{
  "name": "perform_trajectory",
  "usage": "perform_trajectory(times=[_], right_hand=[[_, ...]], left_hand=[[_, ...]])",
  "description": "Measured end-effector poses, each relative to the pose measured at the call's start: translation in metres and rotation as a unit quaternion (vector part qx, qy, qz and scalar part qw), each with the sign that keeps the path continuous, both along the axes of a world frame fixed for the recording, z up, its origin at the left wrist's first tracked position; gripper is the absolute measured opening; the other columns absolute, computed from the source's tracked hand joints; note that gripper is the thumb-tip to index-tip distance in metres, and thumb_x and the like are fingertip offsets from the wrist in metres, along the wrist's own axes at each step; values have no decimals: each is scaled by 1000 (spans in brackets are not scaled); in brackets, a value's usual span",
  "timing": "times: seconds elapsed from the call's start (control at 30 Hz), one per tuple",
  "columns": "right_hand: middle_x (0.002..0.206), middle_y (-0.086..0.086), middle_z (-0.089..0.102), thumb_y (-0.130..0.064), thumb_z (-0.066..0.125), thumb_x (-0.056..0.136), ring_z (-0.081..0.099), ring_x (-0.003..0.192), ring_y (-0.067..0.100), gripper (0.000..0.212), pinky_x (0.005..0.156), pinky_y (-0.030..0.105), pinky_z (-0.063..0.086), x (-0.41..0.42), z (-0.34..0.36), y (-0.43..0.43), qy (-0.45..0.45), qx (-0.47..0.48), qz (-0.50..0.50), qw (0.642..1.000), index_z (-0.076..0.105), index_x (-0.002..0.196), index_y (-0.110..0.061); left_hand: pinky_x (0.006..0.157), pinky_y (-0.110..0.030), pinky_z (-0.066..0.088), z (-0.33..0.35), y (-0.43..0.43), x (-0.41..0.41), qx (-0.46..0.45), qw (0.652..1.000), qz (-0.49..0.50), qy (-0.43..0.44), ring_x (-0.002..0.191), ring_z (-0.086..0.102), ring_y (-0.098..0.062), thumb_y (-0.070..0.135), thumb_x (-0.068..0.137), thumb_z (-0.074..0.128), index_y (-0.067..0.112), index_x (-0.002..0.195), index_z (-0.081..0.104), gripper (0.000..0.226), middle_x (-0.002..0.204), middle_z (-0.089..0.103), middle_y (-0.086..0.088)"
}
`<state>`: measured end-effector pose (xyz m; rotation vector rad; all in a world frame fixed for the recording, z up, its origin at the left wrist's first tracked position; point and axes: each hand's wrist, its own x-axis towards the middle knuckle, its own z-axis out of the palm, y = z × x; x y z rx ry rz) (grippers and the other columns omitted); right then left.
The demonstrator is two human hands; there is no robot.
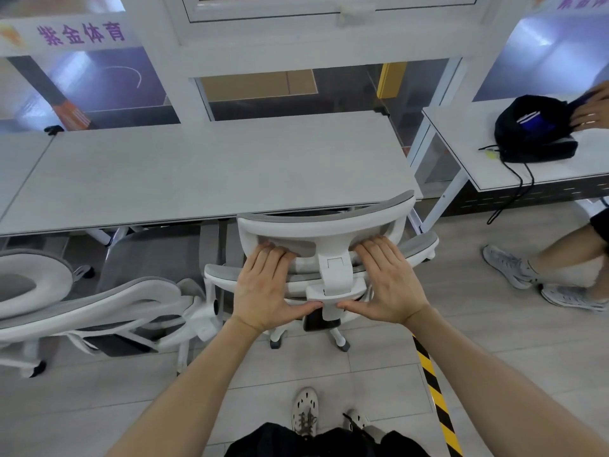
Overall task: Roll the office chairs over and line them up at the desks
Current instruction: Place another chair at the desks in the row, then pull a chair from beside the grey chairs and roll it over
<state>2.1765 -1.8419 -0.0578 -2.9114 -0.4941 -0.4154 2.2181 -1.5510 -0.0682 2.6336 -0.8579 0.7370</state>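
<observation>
A white and grey mesh office chair (pixel 324 225) stands right in front of me, its seat tucked under the light grey desk (pixel 197 169). My left hand (pixel 268 285) lies on the back of the chair's frame left of the white headrest post, fingers bent over the edge. My right hand (pixel 385 282) lies the same way on the right side, thumb under the post bracket. A second white chair (pixel 99 305) stands to the left at the neighbouring part of the desk, tilted back.
Another desk (pixel 468 143) at the right carries a black bag (pixel 534 130) with a person's hand in it; that person's legs and shoes (pixel 540 275) stand at the right. A yellow-black floor stripe (pixel 435 390) runs by my feet. White window frames rise behind the desks.
</observation>
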Motion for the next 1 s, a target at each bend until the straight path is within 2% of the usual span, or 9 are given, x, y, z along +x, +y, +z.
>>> perform_trajectory(times=[0.27, 0.43, 0.53, 0.63, 0.73, 0.83, 0.9, 1.0], right_hand=[[157, 12, 54, -96, 57, 86, 46, 152, 34, 115, 136, 52, 22, -6, 11, 2, 54, -17, -10, 998, 52, 155, -4], [154, 8, 57, -92, 56, 86, 50, 148, 30, 107, 135, 50, 26, -1, 30, -1, 71, -53, 23, 996, 52, 155, -9], [150, 3, 61, -88, 59, 86, 54, 143, 26, 98, 132, 46, 34, 10, 44, -5, 85, -77, 63, 991, 54, 152, -15], [145, 1, 63, -84, 61, 88, 58, 137, 25, 89, 125, 43, 40, 22, 51, -13, 100, -73, 127, 984, 55, 148, -18], [147, 8, 62, -67, 62, 96, 58, 138, 31, 76, 123, 47, 42, 24, 52, -26, 91, -80, 192, 974, 55, 149, -13], [149, 13, 58, -54, 66, 97, 54, 141, 36, 67, 122, 52, 42, 7, 54, -50, 91, -115, 252, 957, 55, 148, -10], [141, 13, 60, -51, 69, 96, 59, 130, 37, 64, 110, 52, 50, -17, 54, -65, 103, -118, 295, 943, 57, 143, -9], [130, 6, 59, -53, 63, 101, 62, 119, 31, 48, 95, 46, 53, -66, 61, -82, 131, -164, 374, 903, 58, 130, -15]], left_hand=[[128, -54, 36, 7, 2, -4, 40, 997, 9, 59, 132, 58, -40, 91, 81, 69, 6, 137, 66, 102, 133, 62, -11], [132, -53, 31, 24, 2, -22, 64, 991, 41, 112, 147, 51, -33, 87, 89, 64, 10, 153, 58, 100, 151, 58, -8], [131, -53, 35, 35, -3, -42, 73, 986, 89, 121, 149, 51, -32, 77, 94, 69, 11, 149, 62, 87, 153, 59, -9], [130, -45, 37, 45, -13, -73, 72, 970, 187, 141, 144, 55, -27, 62, 99, 69, 17, 144, 66, 64, 150, 62, -3], [122, -43, 44, 50, -33, -123, 52, 924, 321, 200, 139, 58, -25, 53, 100, 71, 22, 143, 66, 53, 148, 64, 1], [106, -46, 53, 58, -72, -195, 42, 860, 434, 265, 129, 65, -32, 52, 101, 69, 21, 142, 65, 51, 140, 68, -3], [99, -44, 53, 63, -109, -251, 25, 810, 494, 315, 124, 67, -33, 55, 103, 65, 23, 147, 60, 54, 140, 68, -2], [101, -43, 54, 67, -168, -335, 10, 746, 546, 381, 127, 66, -31, 61, 105, 60, 25, 152, 57, 59, 145, 66, 0]])
